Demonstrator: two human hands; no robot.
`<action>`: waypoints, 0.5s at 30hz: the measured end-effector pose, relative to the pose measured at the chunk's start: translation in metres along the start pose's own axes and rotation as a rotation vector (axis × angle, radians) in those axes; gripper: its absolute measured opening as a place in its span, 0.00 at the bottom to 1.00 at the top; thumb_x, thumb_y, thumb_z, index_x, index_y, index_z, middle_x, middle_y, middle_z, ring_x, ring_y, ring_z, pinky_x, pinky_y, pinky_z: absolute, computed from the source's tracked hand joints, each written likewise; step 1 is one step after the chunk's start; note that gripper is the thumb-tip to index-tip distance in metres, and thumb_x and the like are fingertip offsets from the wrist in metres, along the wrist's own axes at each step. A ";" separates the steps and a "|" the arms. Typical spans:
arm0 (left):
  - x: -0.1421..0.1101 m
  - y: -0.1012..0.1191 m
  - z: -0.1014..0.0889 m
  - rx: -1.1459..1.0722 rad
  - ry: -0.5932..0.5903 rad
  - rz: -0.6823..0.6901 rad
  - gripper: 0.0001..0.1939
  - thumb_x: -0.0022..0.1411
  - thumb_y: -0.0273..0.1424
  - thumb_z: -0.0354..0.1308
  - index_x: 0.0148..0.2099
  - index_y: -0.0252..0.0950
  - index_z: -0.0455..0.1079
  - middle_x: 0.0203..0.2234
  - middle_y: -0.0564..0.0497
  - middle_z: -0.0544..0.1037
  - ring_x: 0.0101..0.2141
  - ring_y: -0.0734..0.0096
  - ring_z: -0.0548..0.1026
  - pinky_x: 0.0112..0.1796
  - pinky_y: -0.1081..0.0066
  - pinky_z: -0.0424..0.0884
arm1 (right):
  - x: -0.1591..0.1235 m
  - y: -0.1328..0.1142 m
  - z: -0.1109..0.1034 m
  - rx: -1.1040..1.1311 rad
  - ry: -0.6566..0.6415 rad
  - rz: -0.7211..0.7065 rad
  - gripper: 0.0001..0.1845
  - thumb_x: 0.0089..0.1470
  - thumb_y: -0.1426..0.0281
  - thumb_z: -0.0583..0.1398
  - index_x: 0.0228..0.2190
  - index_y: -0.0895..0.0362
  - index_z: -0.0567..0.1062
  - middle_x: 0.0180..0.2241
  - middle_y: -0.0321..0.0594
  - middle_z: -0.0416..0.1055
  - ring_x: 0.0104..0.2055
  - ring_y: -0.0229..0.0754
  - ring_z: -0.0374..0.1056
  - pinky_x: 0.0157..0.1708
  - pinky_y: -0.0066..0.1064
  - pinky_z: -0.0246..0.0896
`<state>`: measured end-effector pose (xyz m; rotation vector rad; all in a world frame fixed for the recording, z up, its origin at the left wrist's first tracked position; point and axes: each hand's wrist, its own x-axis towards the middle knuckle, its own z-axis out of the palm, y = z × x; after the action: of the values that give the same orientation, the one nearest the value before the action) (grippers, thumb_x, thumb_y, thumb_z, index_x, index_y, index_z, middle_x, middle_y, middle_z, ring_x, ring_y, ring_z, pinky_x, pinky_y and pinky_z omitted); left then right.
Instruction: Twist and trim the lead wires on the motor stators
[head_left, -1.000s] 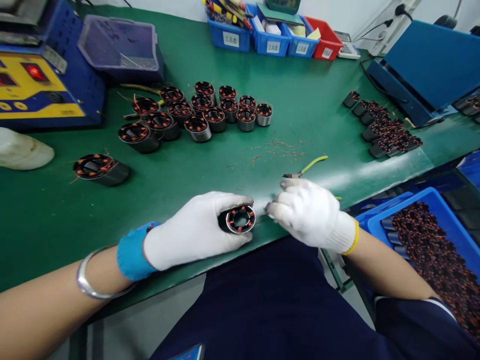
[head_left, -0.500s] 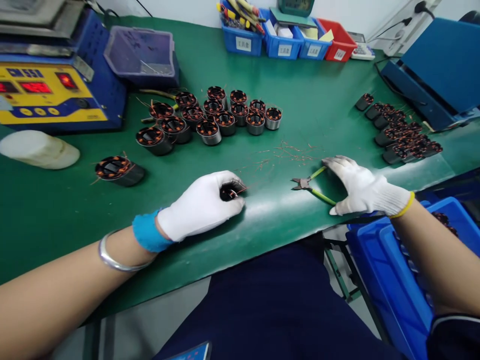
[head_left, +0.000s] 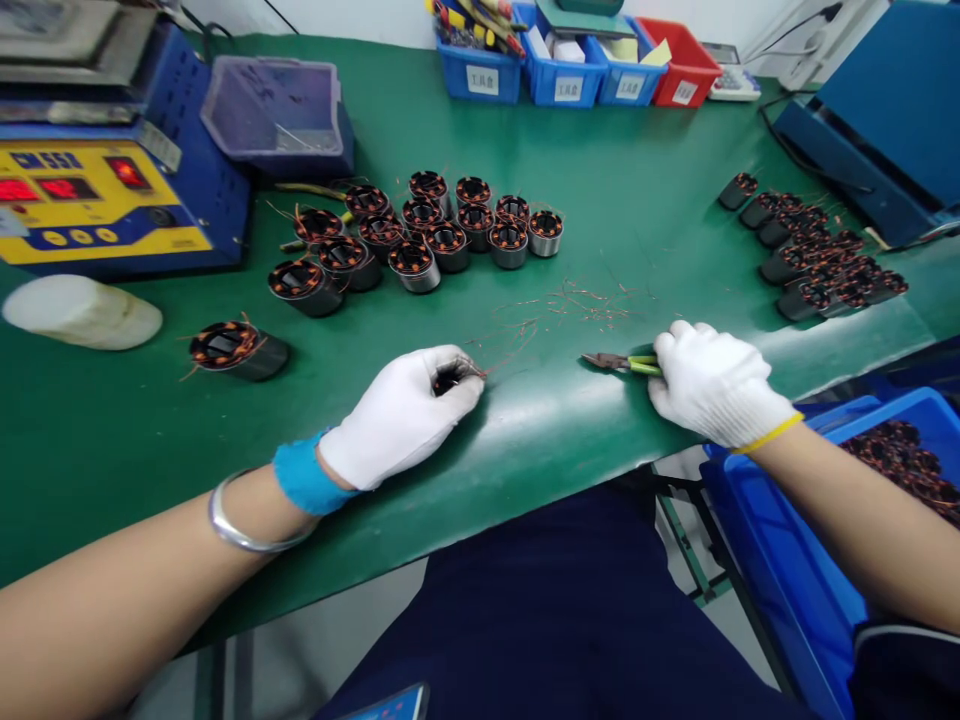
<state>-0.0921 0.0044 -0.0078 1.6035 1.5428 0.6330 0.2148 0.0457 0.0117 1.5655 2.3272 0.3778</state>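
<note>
My left hand (head_left: 409, 410), in a white glove, is closed round a small wire-wound motor stator (head_left: 448, 380), mostly hidden by the fingers. Thin copper wires stick out past its fingertips to the right. On the right, my gloved right hand (head_left: 709, 385) grips the green handles of a pair of cutting pliers (head_left: 619, 363). The plier jaws point left and look closed, lying at the tabletop well apart from the stator. Between and beyond the hands lie loose copper wire clippings (head_left: 589, 300).
Several wound stators (head_left: 448, 243) stand at the centre back, and one stator (head_left: 238, 348) sits alone at left. More stators (head_left: 814, 250) cluster at right. A blue-yellow machine (head_left: 112, 190), purple bin (head_left: 277, 115) and white cylinder (head_left: 82, 312) occupy the left. Blue crates (head_left: 780, 530) stand below the table edge.
My right hand has closed round the pliers' handles, which were spread apart before, and the jaws have come together. My left hand has shifted slightly left, still holding the stator.
</note>
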 end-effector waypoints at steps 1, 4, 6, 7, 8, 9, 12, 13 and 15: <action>0.000 0.000 0.001 0.000 0.003 -0.001 0.10 0.58 0.37 0.55 0.34 0.36 0.69 0.24 0.54 0.73 0.23 0.72 0.68 0.27 0.71 0.64 | 0.001 -0.003 0.006 0.057 0.053 -0.007 0.19 0.53 0.63 0.53 0.41 0.63 0.72 0.43 0.55 0.68 0.40 0.56 0.67 0.34 0.41 0.60; 0.000 -0.001 0.001 0.003 0.015 0.000 0.11 0.59 0.39 0.54 0.35 0.36 0.70 0.24 0.53 0.73 0.23 0.72 0.68 0.28 0.70 0.65 | 0.003 -0.004 0.018 0.327 0.195 -0.075 0.24 0.54 0.68 0.52 0.52 0.62 0.67 0.49 0.54 0.67 0.49 0.57 0.65 0.46 0.45 0.61; 0.000 -0.001 0.002 0.004 0.011 0.006 0.12 0.60 0.39 0.54 0.36 0.36 0.70 0.24 0.53 0.74 0.24 0.72 0.68 0.28 0.70 0.66 | 0.001 -0.008 0.014 0.565 0.242 -0.045 0.28 0.54 0.68 0.52 0.57 0.61 0.62 0.49 0.53 0.67 0.50 0.56 0.65 0.48 0.46 0.61; 0.000 -0.001 0.002 0.002 0.007 0.011 0.12 0.60 0.39 0.54 0.36 0.36 0.70 0.25 0.53 0.74 0.24 0.72 0.69 0.29 0.70 0.66 | -0.001 -0.012 0.008 0.713 0.209 -0.042 0.29 0.54 0.68 0.52 0.58 0.59 0.61 0.47 0.51 0.68 0.47 0.54 0.67 0.47 0.46 0.63; 0.000 -0.001 0.002 -0.001 0.006 0.017 0.12 0.61 0.39 0.54 0.36 0.36 0.70 0.26 0.53 0.75 0.24 0.71 0.69 0.29 0.70 0.67 | -0.004 -0.018 0.000 0.886 0.128 -0.066 0.29 0.54 0.68 0.52 0.58 0.57 0.60 0.45 0.49 0.69 0.44 0.51 0.68 0.45 0.45 0.65; 0.000 -0.001 0.002 -0.006 0.006 0.022 0.12 0.61 0.40 0.54 0.37 0.36 0.70 0.27 0.52 0.75 0.25 0.71 0.70 0.30 0.70 0.68 | -0.006 -0.025 -0.010 1.077 -0.012 -0.115 0.29 0.54 0.68 0.52 0.58 0.56 0.60 0.41 0.45 0.70 0.40 0.48 0.69 0.42 0.43 0.66; 0.000 -0.002 0.002 -0.015 0.014 0.030 0.12 0.61 0.40 0.54 0.38 0.36 0.71 0.29 0.51 0.77 0.27 0.69 0.72 0.32 0.69 0.70 | -0.011 -0.051 -0.035 1.572 -0.597 -0.246 0.28 0.52 0.67 0.54 0.55 0.55 0.61 0.33 0.38 0.69 0.32 0.40 0.69 0.32 0.35 0.69; 0.000 -0.002 0.002 -0.014 0.015 0.034 0.12 0.61 0.39 0.54 0.39 0.36 0.71 0.29 0.51 0.77 0.28 0.69 0.73 0.33 0.69 0.70 | -0.011 -0.059 -0.040 1.664 -0.747 -0.238 0.28 0.50 0.67 0.55 0.54 0.55 0.61 0.32 0.37 0.68 0.30 0.39 0.69 0.30 0.33 0.69; 0.000 -0.002 0.002 -0.005 0.014 0.050 0.12 0.61 0.39 0.54 0.39 0.36 0.71 0.30 0.51 0.77 0.30 0.68 0.73 0.34 0.68 0.71 | -0.008 -0.070 -0.046 1.734 -0.912 -0.189 0.28 0.48 0.66 0.57 0.52 0.54 0.62 0.31 0.35 0.66 0.30 0.38 0.70 0.27 0.30 0.69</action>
<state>-0.0912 0.0037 -0.0103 1.6414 1.5138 0.6769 0.1401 0.0100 0.0277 1.2562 1.6563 -2.3316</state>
